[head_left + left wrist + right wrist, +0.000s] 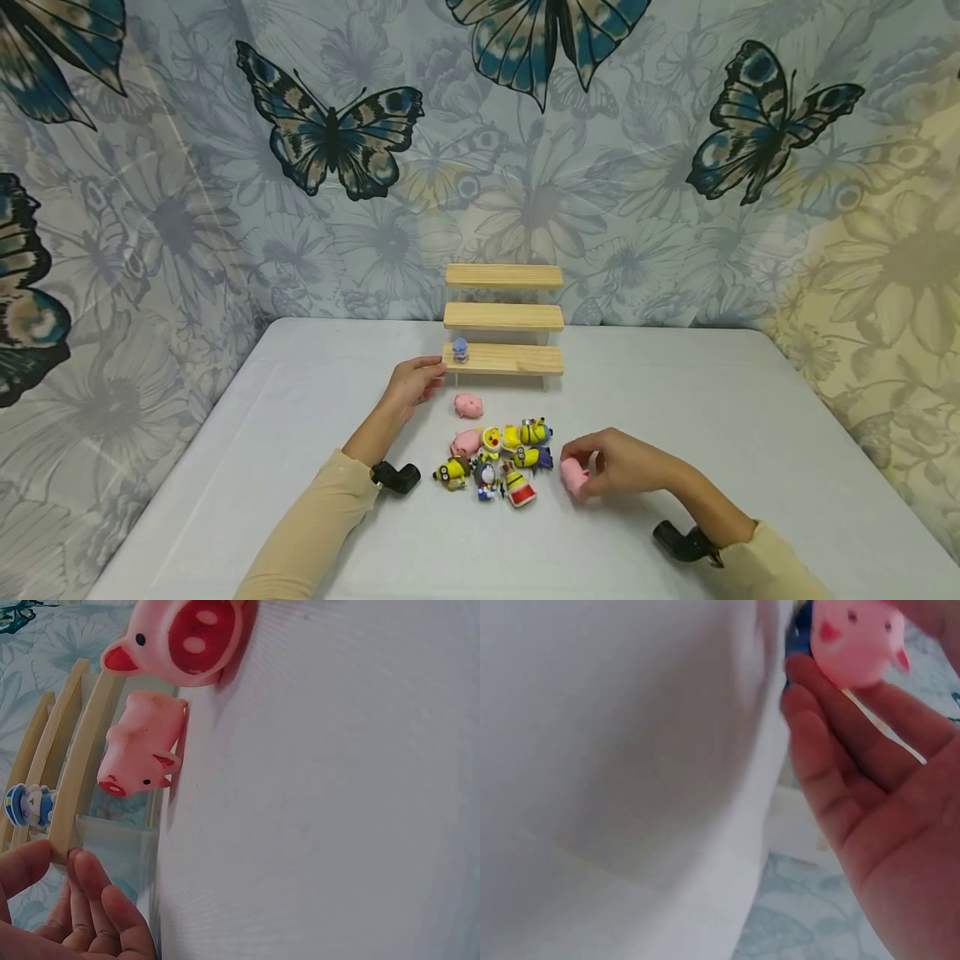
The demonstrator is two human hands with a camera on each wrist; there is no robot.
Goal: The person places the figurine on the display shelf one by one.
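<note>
At the left end of a three-tier wooden display stand (510, 358), my left hand (412, 385) pinches the lowest shelf between thumb and fingers. On that shelf, close to the fingers, stands a small figurine with a blue cap (31, 806). My right hand (626, 462) holds a pink toy pig (574, 478) between thumb and fingers, right of the toy group; its face shows at the top of the right wrist view. Another pink pig (468, 406) stands on the table just before the stand. A third pink pig (465, 442) is at the back left of the group.
Several small figures crowd the middle of the white table (300, 358): yellow minions (452, 472), a yellow-faced figure (491, 439), a grey-and-blue figure (486, 480) and one in red and yellow (517, 487). Behind the table hangs a butterfly-print cloth (540, 192).
</note>
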